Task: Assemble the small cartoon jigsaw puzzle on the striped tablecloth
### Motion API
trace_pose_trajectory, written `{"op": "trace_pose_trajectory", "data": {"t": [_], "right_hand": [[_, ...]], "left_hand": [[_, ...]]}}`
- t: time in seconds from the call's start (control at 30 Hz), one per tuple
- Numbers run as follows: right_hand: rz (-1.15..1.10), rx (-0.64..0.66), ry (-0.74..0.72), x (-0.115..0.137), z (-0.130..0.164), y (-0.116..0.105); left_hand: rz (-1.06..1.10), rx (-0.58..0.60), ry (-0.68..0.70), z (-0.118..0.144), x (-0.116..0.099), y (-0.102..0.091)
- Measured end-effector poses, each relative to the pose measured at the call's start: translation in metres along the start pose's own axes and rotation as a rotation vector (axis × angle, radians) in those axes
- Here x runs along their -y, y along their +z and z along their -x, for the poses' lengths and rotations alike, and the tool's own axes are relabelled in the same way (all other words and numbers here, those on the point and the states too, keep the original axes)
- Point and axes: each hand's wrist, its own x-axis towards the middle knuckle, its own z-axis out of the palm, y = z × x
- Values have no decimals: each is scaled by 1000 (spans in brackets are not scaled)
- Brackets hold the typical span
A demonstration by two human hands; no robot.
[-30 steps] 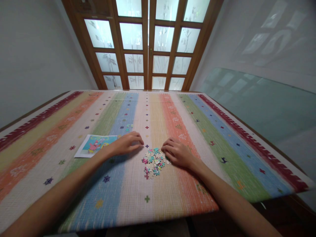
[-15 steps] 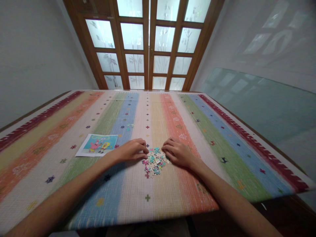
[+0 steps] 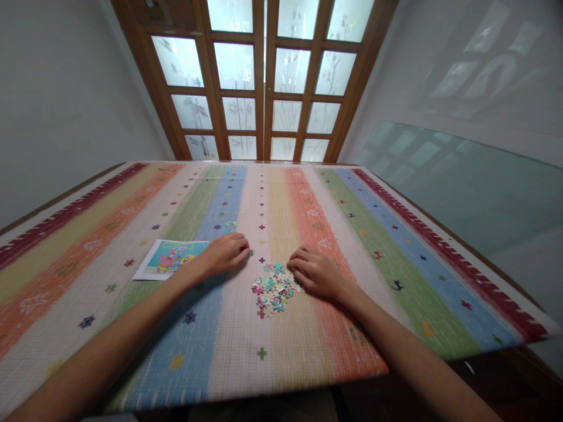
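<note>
Gotta be called a home tbh: the surface (image 3: 240, 357) is covered by a striped cloth (image 3: 378, 223) printed with trees (image 3: 324, 242) and deer (image 3: 397, 285), and past its far edge wooden double doors (image 3: 259, 105) are fitted with frosted, plant-patterned panes (image 3: 234, 66).

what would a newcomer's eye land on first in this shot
Probably the boldly striped tablecloth, which fills most of the lower view. Next might come the heap of colourful puzzle pieces near its close edge, beside the right hand, and the printed cartoon picture farther left. Bright, glass-paned doors stand at the far end.
</note>
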Motion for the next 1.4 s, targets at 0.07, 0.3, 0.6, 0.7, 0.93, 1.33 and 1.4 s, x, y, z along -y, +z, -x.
{"op": "trace_pose_trajectory", "data": {"t": [0.07, 0.3, 0.6, 0.7, 0.93, 1.33, 1.4], "right_hand": [[4, -10, -7, 0, 0, 0], [2, -15, 3, 0, 1, 0], [1, -20, -4, -1, 1, 2], [3, -22, -6, -1, 1, 2], [0, -1, 7, -1, 1, 2], [12, -3, 5, 1, 0, -2], [12, -11, 3, 1, 0, -1]], "left_hand": [[-84, -12, -104, -1, 11, 0], [-237, -63, -353, 4, 23, 6], [-268, -25, -435, 9, 21, 0], [-250, -8, -400, 11, 13, -1], [-184, 44, -288, 16, -2, 6], [-241, 33, -343, 6, 15, 6], [-240, 37, -350, 5, 15, 5]]}}
